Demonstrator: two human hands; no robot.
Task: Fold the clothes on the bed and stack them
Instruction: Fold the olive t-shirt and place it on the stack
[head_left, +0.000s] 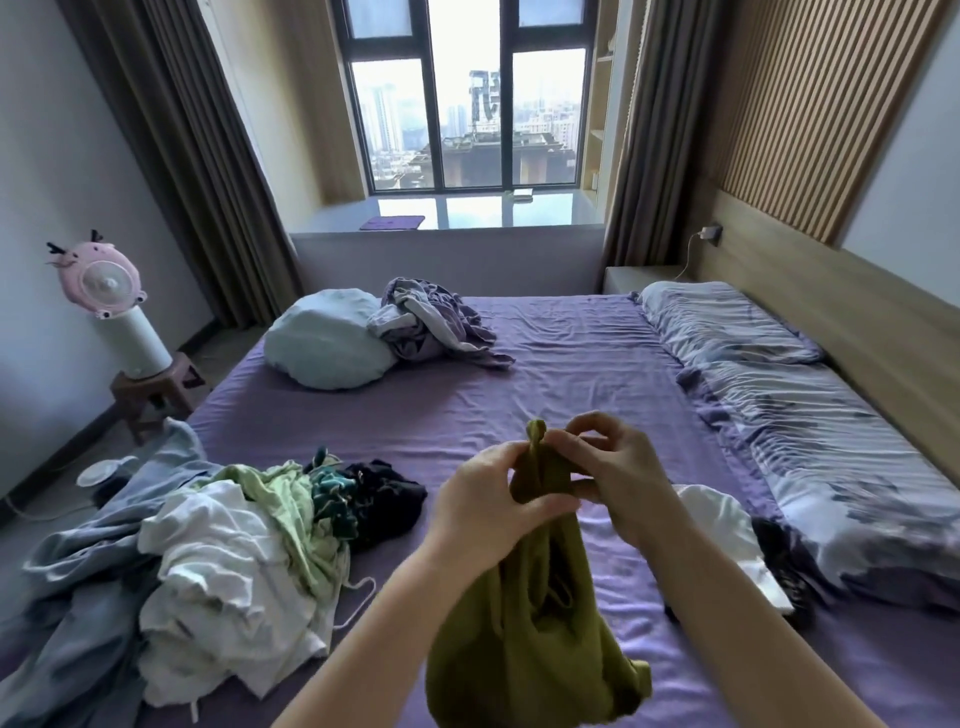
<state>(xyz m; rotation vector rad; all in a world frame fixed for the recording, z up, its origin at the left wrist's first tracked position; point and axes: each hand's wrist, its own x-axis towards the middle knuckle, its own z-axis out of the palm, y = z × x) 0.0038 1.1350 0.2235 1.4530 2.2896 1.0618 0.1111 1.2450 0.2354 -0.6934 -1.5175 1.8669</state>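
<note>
Now, both hands (545, 483) pinching olive garment (530, 623) — midair

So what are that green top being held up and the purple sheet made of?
The green top looks like a soft matte knit, maybe cotton: it hangs limp and bunches in both hands' grip. The purple sheet looks like thin smooth woven cloth with a faint sheen and fine creases; the fibre can't be told.

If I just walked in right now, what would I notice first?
Probably the olive-green garment that both hands hold up over the purple bed, the left hand and right hand pinching its top. Next, the messy pile of clothes at the bed's left edge and the big window straight ahead.
</note>
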